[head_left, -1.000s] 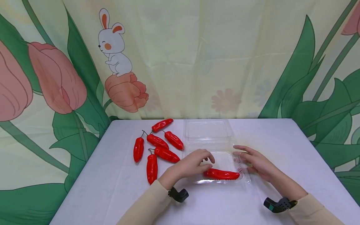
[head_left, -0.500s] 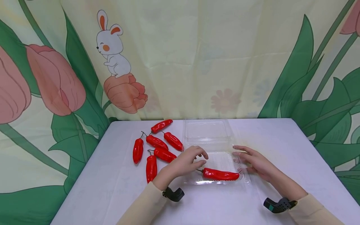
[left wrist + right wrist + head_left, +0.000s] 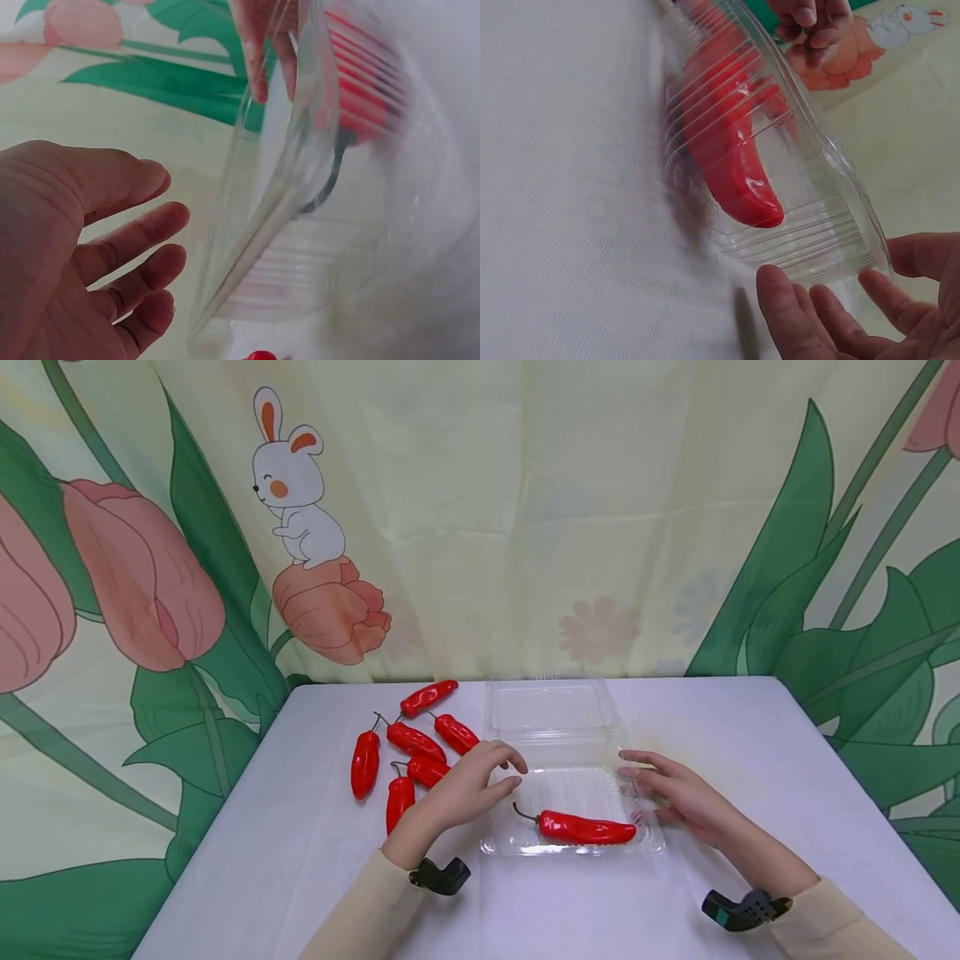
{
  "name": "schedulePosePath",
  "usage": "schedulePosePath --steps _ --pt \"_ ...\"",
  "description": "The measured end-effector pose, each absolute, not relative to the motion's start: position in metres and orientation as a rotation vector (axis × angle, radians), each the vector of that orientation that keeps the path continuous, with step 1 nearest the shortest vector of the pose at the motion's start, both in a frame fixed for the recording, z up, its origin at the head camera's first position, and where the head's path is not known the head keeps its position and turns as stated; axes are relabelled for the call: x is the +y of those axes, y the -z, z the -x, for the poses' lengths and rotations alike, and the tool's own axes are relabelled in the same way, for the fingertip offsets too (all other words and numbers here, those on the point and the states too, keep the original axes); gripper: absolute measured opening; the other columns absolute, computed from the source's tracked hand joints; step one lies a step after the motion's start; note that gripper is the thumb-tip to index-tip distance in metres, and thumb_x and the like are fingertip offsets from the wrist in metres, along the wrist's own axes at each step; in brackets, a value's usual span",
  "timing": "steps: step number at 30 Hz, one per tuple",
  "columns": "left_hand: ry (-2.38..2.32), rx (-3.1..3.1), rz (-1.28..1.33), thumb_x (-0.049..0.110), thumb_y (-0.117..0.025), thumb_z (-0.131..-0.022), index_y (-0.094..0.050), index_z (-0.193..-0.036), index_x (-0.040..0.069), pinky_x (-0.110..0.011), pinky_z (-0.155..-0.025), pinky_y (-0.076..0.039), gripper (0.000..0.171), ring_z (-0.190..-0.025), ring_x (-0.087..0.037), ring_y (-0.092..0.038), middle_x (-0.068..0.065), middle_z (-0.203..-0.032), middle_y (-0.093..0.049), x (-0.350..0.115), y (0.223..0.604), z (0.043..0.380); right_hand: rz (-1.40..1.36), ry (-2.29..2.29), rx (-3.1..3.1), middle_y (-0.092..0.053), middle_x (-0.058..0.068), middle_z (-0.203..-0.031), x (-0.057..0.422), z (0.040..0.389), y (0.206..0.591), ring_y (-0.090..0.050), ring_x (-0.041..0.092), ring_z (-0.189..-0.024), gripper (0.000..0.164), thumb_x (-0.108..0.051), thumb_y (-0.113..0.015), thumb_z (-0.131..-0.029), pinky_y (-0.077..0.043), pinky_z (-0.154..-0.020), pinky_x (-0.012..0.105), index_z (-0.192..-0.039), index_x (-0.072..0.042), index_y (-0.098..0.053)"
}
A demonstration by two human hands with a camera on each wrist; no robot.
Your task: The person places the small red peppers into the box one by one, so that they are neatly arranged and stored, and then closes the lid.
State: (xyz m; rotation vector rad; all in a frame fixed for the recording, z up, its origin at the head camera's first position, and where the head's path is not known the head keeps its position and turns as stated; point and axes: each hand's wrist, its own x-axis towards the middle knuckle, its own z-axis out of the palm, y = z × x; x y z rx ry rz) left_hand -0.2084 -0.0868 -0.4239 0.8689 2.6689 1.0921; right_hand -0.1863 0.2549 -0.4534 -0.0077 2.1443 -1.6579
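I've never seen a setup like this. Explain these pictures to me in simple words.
There is no robot here, just a person's left hand and right hand. The wide pictures come from a camera on the head; the two close-ups come from cameras on the wrists. On the white table lie six red peppers and an open clear container with one more pepper inside. The left hand holds nothing; the right hand is at the container's right edge, seemingly touching it.

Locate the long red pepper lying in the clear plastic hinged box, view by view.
Head: long red pepper, lower right of centre.
Left wrist: pepper blurred, upper right.
Right wrist: pepper upper centre, tip downward.
Shared landmark: the clear plastic hinged box holding it.
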Motion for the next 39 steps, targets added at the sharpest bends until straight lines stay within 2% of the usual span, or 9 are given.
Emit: schedulePosePath --steps 9,14,18,25,33,39 --pt "-1.121 2.688 -0.768 0.013 -0.073 -0.094 -0.067 -0.114 0.02 -0.047 -0.095 -0.058 0.021 -0.119 -0.027 -0.06 -0.001 -0.121 -0.066 -0.103 0.429 0.209 0.02 1.648 2.145 -0.025 0.026 -0.166 0.256 0.186 0.454 -0.043 0.047 -0.143 0.066 -0.035 -0.053 -0.107 -0.06 -0.095 0.043 -0.162 -0.01 -0.028" --pt "-1.119 2.749 -0.724 0.011 -0.075 -0.093 -0.068 -0.114 0.021 -0.034 -0.087 -0.06 0.025 -0.111 -0.018 -0.06 0.001 -0.118 -0.066 -0.113 0.435 0.208 0.022 1.648 2.144 -0.024 0.026 -0.166 0.256 0.187 0.454 -0.04 0.048 -0.144 0.066 -0.034 -0.053 -0.107 -0.059 -0.096 0.044 -0.162 -0.009 -0.028" --pt "-1.117 2.787 -0.698 0.008 -0.076 -0.092 -0.067 -0.112 0.023 -0.026 -0.084 -0.059 0.027 -0.11 -0.018 -0.062 0.002 -0.117 -0.066 -0.12 0.438 0.208 0.023 1.653 2.139 -0.023 0.026 -0.167 0.256 0.187 0.455 -0.039 0.049 -0.144 0.066 -0.034 -0.053 -0.107 -0.059 -0.095 0.045 -0.162 -0.009 -0.027" --pt "-1.124 2.81 -0.66 0.006 -0.077 -0.09 -0.067 -0.112 0.021 -0.033 -0.089 -0.06 0.028 -0.113 -0.024 -0.064 0.001 -0.118 -0.066 -0.13 0.442 0.209 0.023 1.655 2.136 -0.022 0.026 -0.167 0.256 0.187 0.456 -0.038 0.05 -0.145 0.067 -0.034 -0.053 -0.107 -0.059 -0.096 0.047 -0.163 -0.009 -0.027" --pt "-1.071 2.865 -0.542 0.008 -0.075 -0.092 -0.066 -0.114 0.023 -0.035 -0.089 -0.06 0.027 -0.109 -0.017 -0.06 0.004 -0.116 -0.066 -0.144 0.446 0.208 0.012 1.651 2.138 -0.024 0.027 -0.166 0.256 0.187 0.456 -0.038 0.049 -0.144 0.066 -0.033 -0.053 -0.107 -0.059 -0.096 0.048 -0.163 -0.01 -0.027" --pt "-0.989 2.92 -0.48 0.008 -0.078 -0.09 -0.067 -0.116 0.021 -0.038 -0.09 -0.06 0.03 -0.113 -0.019 -0.059 0.001 -0.117 -0.066 -0.154 0.448 0.209 0.018 1.645 2.146 -0.026 0.027 -0.165 0.256 0.187 0.455 -0.04 0.049 -0.144 0.066 -0.034 -0.053 -0.107 -0.059 -0.096 0.046 -0.163 -0.01 -0.027"
